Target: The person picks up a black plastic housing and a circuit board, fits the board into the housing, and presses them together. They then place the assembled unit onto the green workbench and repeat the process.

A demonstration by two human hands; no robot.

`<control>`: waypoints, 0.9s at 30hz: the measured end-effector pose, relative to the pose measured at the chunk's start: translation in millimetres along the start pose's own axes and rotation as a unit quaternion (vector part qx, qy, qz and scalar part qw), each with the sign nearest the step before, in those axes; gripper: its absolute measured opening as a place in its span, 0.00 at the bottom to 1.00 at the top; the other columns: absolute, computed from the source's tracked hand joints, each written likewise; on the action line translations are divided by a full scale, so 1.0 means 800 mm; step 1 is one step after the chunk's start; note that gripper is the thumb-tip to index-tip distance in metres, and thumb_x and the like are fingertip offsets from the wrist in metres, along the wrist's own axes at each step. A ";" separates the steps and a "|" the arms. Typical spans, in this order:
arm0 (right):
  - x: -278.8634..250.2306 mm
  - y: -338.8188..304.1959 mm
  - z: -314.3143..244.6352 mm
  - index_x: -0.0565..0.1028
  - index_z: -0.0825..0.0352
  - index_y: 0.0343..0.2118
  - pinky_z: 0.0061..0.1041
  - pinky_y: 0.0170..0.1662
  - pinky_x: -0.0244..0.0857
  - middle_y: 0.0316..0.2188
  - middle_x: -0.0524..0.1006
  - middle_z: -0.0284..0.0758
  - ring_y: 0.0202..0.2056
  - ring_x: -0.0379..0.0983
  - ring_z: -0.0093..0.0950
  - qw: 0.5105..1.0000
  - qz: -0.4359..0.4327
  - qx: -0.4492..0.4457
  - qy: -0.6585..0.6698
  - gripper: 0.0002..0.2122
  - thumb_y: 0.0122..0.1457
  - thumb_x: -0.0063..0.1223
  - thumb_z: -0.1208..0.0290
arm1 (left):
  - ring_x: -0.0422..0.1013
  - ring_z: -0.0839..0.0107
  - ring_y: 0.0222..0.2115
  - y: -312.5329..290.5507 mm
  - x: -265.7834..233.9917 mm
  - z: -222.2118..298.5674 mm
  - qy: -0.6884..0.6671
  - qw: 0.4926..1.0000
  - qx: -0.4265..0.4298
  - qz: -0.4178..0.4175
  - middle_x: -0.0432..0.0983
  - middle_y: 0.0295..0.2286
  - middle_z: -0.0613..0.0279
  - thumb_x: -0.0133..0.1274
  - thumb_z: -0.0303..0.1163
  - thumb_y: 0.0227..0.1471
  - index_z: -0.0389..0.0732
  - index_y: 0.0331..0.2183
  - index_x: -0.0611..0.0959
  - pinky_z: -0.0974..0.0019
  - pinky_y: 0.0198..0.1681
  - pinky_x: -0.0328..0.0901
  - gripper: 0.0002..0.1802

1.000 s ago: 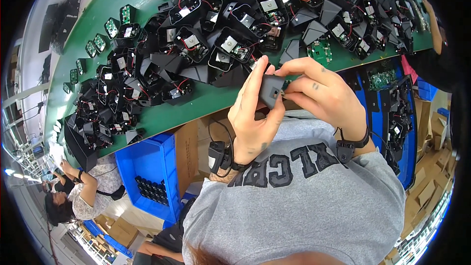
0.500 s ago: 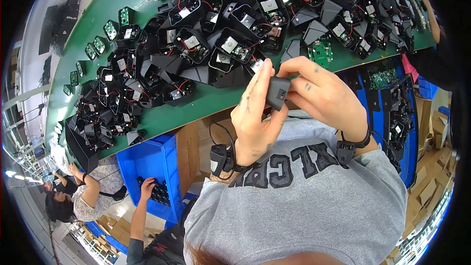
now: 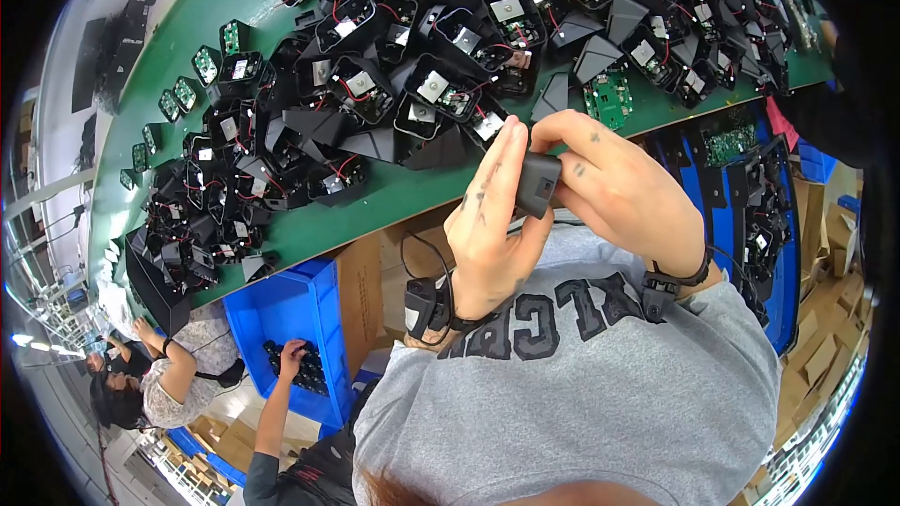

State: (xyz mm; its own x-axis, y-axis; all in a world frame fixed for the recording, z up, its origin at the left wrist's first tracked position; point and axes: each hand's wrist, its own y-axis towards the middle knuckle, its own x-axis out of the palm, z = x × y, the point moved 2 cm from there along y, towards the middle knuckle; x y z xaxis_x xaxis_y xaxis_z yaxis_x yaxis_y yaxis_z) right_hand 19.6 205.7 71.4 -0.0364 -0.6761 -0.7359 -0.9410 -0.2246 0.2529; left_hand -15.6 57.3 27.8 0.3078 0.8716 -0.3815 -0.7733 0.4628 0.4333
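Holding a black housing [image 3: 537, 186] between left fingers [image 3: 494, 171] and right fingers [image 3: 574, 134]

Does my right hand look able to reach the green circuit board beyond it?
Probably yes: nothing visible separates the right hand from the green circuit board, though that hand is at the black housing.

Green desk [image 3: 398, 201] under a heap of black housings [image 3: 316, 125]
Many lie open, showing pale plates [image 3: 507, 8]; a green circuit board [image 3: 609, 100] lies near the front edge, smaller green-faced units [image 3: 205, 65] along the left.
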 end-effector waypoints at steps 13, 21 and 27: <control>0.006 0.000 0.017 0.75 0.69 0.29 0.35 0.46 0.68 0.41 0.75 0.41 0.43 0.72 0.37 0.983 0.147 -0.072 0.083 0.10 0.43 0.64 0.79 | 0.70 0.63 0.48 0.007 -0.014 -0.006 -0.292 0.933 -0.205 0.047 0.66 0.53 0.46 0.50 0.15 0.51 0.34 0.59 0.61 0.69 0.41 0.74 0.34; 0.033 -0.016 0.047 0.78 0.68 0.31 0.46 0.58 0.55 0.41 0.74 0.38 0.55 0.63 0.42 0.953 0.188 0.029 0.236 0.09 0.46 0.62 0.74 | 0.66 0.59 0.52 0.015 -0.016 -0.008 -0.400 0.880 -0.249 0.056 0.62 0.55 0.46 0.46 0.13 0.52 0.36 0.61 0.56 0.65 0.42 0.75 0.35; 0.048 -0.009 0.048 0.80 0.69 0.32 0.47 0.60 0.53 0.48 0.70 0.43 0.58 0.60 0.43 0.924 0.184 0.059 0.331 0.09 0.44 0.63 0.79 | 0.65 0.62 0.53 0.009 -0.010 -0.010 -0.366 0.903 -0.213 0.068 0.60 0.56 0.46 0.48 0.14 0.53 0.33 0.60 0.57 0.68 0.44 0.74 0.35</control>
State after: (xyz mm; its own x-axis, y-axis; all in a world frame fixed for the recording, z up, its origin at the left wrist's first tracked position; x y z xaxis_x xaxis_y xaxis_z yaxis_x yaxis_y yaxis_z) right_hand 12.3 208.1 17.3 -0.1832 -0.9814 -0.0579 -0.9376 0.1568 0.3103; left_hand -28.5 52.4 27.5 0.3579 0.8609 0.3615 -0.9264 0.3759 0.0221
